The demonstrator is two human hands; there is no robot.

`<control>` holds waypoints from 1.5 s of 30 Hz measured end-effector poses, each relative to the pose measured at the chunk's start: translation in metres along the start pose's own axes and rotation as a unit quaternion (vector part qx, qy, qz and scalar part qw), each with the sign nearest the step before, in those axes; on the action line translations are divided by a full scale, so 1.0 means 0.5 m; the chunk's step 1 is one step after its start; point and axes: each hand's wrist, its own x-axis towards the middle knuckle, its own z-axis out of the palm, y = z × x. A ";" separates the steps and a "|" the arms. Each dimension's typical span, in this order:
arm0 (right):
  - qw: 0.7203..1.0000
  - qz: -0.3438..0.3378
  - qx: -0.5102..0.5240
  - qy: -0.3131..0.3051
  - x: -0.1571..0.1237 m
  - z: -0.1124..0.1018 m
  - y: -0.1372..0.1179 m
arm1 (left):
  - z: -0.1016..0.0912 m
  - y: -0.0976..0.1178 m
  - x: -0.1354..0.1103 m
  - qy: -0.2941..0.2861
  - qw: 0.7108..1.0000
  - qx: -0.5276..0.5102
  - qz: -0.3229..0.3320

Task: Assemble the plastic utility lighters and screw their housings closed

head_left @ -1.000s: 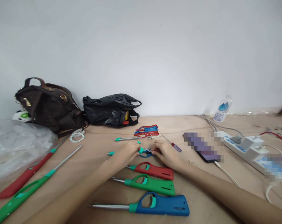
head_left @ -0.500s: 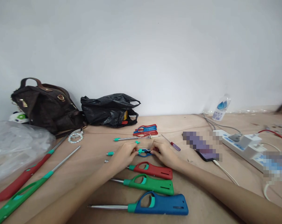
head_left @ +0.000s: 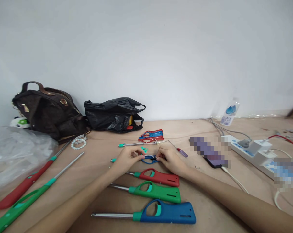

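Between my two hands lies an opened blue lighter casing, with a dark part inside it. A thin white wire arcs across the casing between my fingertips. My left hand is closed in a pinch at the wire's left end. With bent fingers, my right hand grips the casing's right end; its fingers partly hide the dark part. Small teal pieces lie just beyond my left fingertips. A metal tube with a teal collar sticks out left of my left hand.
Closer to me are red, green and blue lighters. Behind my hands lie red and blue casing halves, a loose lighter tube and a screwdriver. A phone and power strip lie right.
The teal piece that was between my hands now lies beyond my left fingertips. My left hand has shifted slightly and pinches at the white wire. My right hand has hardly moved.
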 end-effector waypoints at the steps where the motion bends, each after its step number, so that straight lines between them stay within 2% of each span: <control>1: 1.000 0.001 0.002 -0.002 0.000 0.000 0.001 | 0.001 -0.002 0.001 0.007 1.000 -0.012 0.000; 15: 1.000 -0.004 0.015 0.000 -0.002 0.005 0.006 | 0.011 -0.004 -0.007 0.027 0.993 -0.111 0.014; 23: 1.000 -0.006 0.014 0.004 -0.002 0.006 0.009 | 0.008 0.013 -0.003 0.069 0.994 -0.039 0.069; 27: 1.000 -0.002 0.013 -0.002 -0.002 0.006 0.009 | 0.017 -0.005 -0.002 0.018 0.995 -0.100 0.018; 29: 1.000 -0.003 0.012 0.000 -0.002 0.006 0.009 | 0.022 -0.016 -0.004 0.002 0.996 -0.094 0.001; 32: 1.000 -0.009 0.009 -0.001 -0.002 0.003 0.005 | 0.019 -0.025 -0.010 -0.001 0.998 0.026 0.052; 34: 1.000 -0.010 0.008 -0.002 -0.002 0.001 0.001 | 0.010 -0.026 -0.012 -0.013 0.988 0.114 0.106; 38: 1.000 -0.004 0.000 0.002 -0.001 -0.006 -0.009 | -0.018 -0.029 -0.011 -0.090 0.961 0.191 0.178; 42: 1.000 0.000 0.005 -0.002 -0.001 -0.007 -0.012 | -0.033 -0.039 -0.009 -0.161 0.937 0.234 0.202; 45: 1.000 0.002 0.012 -0.005 0.000 -0.006 -0.011 | -0.031 -0.045 -0.009 -0.167 0.935 0.255 0.184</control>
